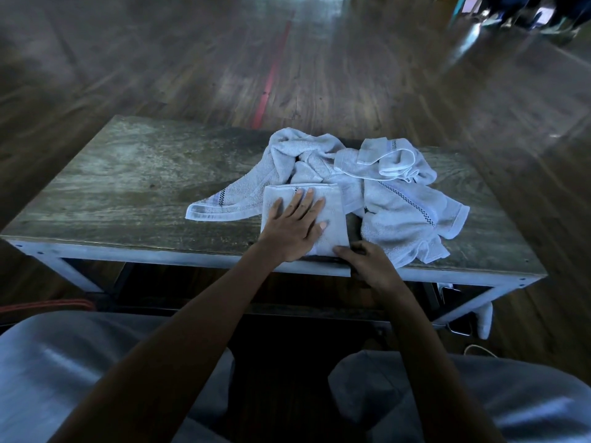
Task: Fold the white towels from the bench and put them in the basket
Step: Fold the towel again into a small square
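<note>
1. folded towel (334, 208): flat on bench (112, 187), at its near edge, right of centre.
2. L hand (291, 231): fingers straight & spread, pressing flat on folded towel.
3. R hand (367, 266): at bench's near edge, fingers curled, thumb touching towel's near corner; can't tell if gripping.
4. loose towels (403, 199): crumpled heap on bench's right half, touching folded towel.

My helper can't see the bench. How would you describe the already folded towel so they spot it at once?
Start at the weathered wooden bench. At its near edge, before the crumpled heap of white towels, a folded white terry towel lies under the flat left hand. It alone is a neat flat square; its neighbours are rumpled.
</note>
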A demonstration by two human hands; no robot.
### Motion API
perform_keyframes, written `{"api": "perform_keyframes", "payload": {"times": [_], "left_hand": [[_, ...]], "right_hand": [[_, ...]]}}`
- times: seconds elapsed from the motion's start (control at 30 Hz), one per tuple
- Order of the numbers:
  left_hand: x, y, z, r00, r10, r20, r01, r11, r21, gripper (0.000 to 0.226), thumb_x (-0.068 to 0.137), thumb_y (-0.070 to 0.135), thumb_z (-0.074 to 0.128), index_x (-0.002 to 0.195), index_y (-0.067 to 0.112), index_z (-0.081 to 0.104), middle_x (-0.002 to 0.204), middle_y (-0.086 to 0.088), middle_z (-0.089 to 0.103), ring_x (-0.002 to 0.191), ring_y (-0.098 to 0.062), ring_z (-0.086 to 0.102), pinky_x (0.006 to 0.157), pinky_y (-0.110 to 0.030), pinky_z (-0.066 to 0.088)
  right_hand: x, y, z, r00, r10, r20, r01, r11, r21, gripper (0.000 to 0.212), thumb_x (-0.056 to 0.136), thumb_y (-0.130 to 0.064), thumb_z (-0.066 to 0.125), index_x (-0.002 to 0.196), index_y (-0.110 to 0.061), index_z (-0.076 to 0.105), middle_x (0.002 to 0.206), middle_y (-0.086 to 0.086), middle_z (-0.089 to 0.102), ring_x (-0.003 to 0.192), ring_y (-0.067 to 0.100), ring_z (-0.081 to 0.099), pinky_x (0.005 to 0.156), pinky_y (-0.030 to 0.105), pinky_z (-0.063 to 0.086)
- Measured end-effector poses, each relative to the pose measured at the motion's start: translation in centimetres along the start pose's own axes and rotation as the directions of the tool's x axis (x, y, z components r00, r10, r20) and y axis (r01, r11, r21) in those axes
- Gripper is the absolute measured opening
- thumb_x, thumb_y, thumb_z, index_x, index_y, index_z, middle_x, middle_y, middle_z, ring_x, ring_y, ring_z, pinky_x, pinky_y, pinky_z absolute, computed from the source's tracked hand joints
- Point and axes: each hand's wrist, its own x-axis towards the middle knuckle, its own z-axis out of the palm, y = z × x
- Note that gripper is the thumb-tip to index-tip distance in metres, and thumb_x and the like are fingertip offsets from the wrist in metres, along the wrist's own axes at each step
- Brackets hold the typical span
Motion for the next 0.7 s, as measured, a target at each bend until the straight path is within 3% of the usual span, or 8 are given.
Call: {"api": "perform_keyframes", "payload": {"times": [0.13,0.2,0.3,0.5,0.57,0.63,0.7], "left_hand": [[0.1,-0.05,0.13,1.0,0.003,-0.002,-0.003,1.0,-0.004,0.058,0.098,0.052,0.01,0.149,0.031,-0.007,0.158,0.004,-0.015,0.145,-0.013,-0.017,0.117,-0.047,-0.006],[0.05,-0.06,0.12,1.0,0.001,0.0,-0.001,1.0,-0.014,0.058,0.097,0.052,0.01,0.149,0.031,-0.007,0.158,0.004,-0.014,0.145,-0.012,-0.017,0.117,-0.047,-0.006],[0.2,0.17,-0.06,1.0,-0.02,0.014,0.021,1.0,-0.023,0.058,0.097,0.053,0.012,0.149,0.033,-0.004,0.158,0.005,-0.014,0.145,-0.011,-0.016,0.117,-0.047,-0.005],[0.51,0.36,-0.04,0.999,-0.034,0.008,0.034,0.999,0.0,0.058,0.096,0.054,0.013,0.149,0.035,-0.003,0.158,0.005,-0.013,0.145,-0.012,-0.014,0.117,-0.048,-0.003],[0.43,0.24,0.15,0.999,-0.032,-0.004,0.032,0.999,0.006,0.058,0.096,0.054,0.013,0.149,0.035,-0.003,0.159,0.005,-0.012,0.145,-0.012,-0.014,0.117,-0.048,-0.003],[0.42,0.15,0.23,0.999,-0.036,-0.008,0.036,0.999,0.007,0.057,0.096,0.053,0.013,0.149,0.036,-0.003,0.159,0.006,-0.012,0.145,-0.012,-0.014,0.117,-0.048,-0.003],[0.39,0.22,0.11,0.999,-0.035,0.0,0.035,0.999,-0.004,0.057,0.096,0.053,0.013,0.149,0.036,-0.003,0.158,0.006,-0.013,0.145,-0.012,-0.015,0.117,-0.048,-0.004]], "right_hand": [[-0.21,-0.04,0.05,0.995,-0.08,0.057,0.072,0.989,0.13,0.012,0.089,-0.017,0.062,0.1,-0.012,0.062,0.056,-0.015,0.057,0.044,-0.002,0.049,0.04,0.013,0.034],[-0.23,-0.2,0.14,0.995,-0.074,0.068,0.067,0.993,0.096,0.006,0.089,-0.019,0.062,0.085,-0.015,0.06,0.051,-0.011,0.049,0.038,0.0,0.042,0.038,0.017,0.031],[-0.24,-0.29,0.15,0.996,-0.005,0.084,0.003,1.0,0.017,0.022,0.088,-0.025,0.063,0.071,-0.013,0.054,0.047,-0.005,0.039,0.034,0.004,0.036,0.035,0.019,0.028],[-0.47,0.18,0.26,0.996,-0.064,0.068,0.053,0.986,0.156,0.009,0.091,-0.016,0.059,0.094,-0.008,0.056,0.043,-0.008,0.041,0.036,0.006,0.034,0.033,0.018,0.026],[-0.71,0.36,0.49,0.994,-0.063,0.092,0.049,0.987,0.151,0.012,0.091,-0.017,0.059,0.091,-0.007,0.054,0.042,-0.006,0.038,0.034,0.007,0.032,0.033,0.018,0.025],[-0.79,0.36,0.31,0.996,-0.035,0.077,0.026,0.994,0.109,0.018,0.09,-0.021,0.061,0.086,-0.007,0.051,0.041,-0.006,0.037,0.033,0.009,0.032,0.034,0.019,0.025],[-0.74,0.18,-0.18,0.998,-0.052,0.035,0.055,0.995,-0.083,0.021,0.088,-0.025,0.063,0.081,-0.009,0.052,0.047,-0.006,0.044,0.039,0.011,0.039,0.039,0.023,0.03]]}}
